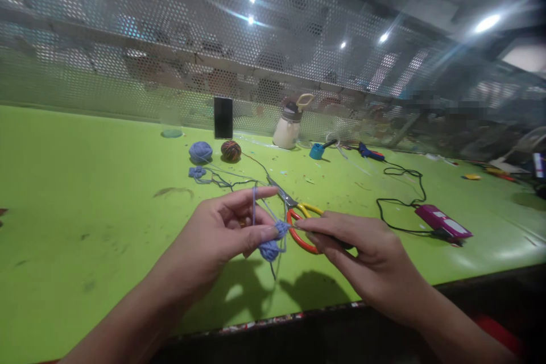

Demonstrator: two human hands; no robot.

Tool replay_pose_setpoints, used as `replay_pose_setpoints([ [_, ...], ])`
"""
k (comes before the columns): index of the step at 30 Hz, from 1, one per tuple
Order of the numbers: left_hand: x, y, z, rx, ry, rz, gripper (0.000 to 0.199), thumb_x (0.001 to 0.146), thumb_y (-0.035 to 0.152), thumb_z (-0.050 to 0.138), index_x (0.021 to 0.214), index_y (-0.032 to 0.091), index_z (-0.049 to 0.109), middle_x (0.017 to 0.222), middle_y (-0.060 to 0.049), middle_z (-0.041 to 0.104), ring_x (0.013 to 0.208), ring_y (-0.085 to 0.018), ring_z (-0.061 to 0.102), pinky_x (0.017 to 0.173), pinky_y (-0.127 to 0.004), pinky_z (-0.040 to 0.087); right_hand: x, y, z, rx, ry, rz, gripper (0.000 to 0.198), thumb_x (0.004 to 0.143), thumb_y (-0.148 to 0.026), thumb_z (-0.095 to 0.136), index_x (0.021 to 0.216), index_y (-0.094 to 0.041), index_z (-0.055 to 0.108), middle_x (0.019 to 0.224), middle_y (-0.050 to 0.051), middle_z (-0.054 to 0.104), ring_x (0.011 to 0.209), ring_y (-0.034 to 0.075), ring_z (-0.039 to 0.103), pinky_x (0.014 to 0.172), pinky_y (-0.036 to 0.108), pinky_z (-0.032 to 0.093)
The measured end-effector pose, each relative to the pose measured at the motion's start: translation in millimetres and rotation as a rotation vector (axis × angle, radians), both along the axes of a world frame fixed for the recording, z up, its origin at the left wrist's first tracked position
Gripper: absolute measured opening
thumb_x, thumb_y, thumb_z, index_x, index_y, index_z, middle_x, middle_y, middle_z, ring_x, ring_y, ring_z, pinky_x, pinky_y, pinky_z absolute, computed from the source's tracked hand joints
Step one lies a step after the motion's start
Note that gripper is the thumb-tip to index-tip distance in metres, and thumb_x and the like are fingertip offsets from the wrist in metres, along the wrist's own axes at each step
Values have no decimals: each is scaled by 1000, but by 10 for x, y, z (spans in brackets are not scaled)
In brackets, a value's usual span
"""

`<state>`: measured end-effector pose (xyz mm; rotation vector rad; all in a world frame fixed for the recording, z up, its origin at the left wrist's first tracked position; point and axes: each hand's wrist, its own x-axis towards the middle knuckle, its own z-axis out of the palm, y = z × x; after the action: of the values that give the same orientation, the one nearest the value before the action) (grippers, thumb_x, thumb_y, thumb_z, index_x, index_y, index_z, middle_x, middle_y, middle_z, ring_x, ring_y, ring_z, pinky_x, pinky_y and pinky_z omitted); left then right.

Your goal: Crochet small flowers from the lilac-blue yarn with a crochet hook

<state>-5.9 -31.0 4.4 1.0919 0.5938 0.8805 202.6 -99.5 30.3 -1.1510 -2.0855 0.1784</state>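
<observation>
I'm pinching crochet piece [269, 251] in left grip [232, 227], looking unfinished tbh, yarn ball [200, 152] sitting beyond; right grip [367, 247] clasping dark-handled tool [348, 245].

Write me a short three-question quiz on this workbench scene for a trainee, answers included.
1. Multiple choice: what do the fingers of the left hand hold?
A) the bottle
B) the blue yarn piece
C) the phone

2. True or false: the scissors have one red and one yellow handle loop.

3. Fill in the blank: as seen in the picture, the dark reddish yarn ball sits to the ____ of the blue yarn ball.

Key: 1. B; 2. True; 3. right
</observation>
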Motion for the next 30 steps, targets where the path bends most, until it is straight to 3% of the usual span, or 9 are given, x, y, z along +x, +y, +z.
replay_pose_setpoints([
  [7, 4, 4, -11, -2, -30, -11, 44, 70, 17, 85, 111, 27, 74, 74, 4, 67, 61, -6, 57, 55, -17, 42, 21, 6, -12, -1, 31, 22, 25, 89, -6, 57, 104, -18, 73, 74, 2, 71, 62, 12, 64, 59, 21, 48],
  [19, 41, 36, -58, 2, -34, -17, 37, 72, 17, 83, 107, 27, 76, 73, 4, 63, 60, -6, 51, 55, -18, 38, 10, 36, -203, -131, 229, -38, 21, 87, -13, 64, 100, -23, 78, 82, 4, 77, 67, 16, 69, 62, 27, 54],
  [22, 53, 35, -62, -8, -30, -27, 32, 74, 18, 81, 104, 27, 77, 73, 4, 61, 60, -6, 50, 56, -18, 38, 26, 50, -277, -251, 350, -32, 18, 88, -18, 66, 99, -23, 79, 74, 3, 74, 60, 14, 63, 53, 25, 50],
  [25, 70, 27, -60, -22, -35, -30, 29, 74, 18, 81, 102, 26, 78, 72, 3, 61, 60, -6, 51, 57, -20, 38, 19, 69, -388, -469, 596, 20, 16, 88, -26, 69, 99, -22, 79, 60, 1, 64, 48, 10, 50, 41, 20, 37],
  [30, 83, 25, -70, -15, 0, -22, 27, 75, 21, 80, 101, 25, 78, 74, 2, 64, 64, -7, 55, 60, -20, 40, -103, 93, -494, -713, 1016, 86, 17, 80, -35, 77, 90, -22, 78, 55, -1, 58, 43, 7, 41, 37, 18, 26],
])
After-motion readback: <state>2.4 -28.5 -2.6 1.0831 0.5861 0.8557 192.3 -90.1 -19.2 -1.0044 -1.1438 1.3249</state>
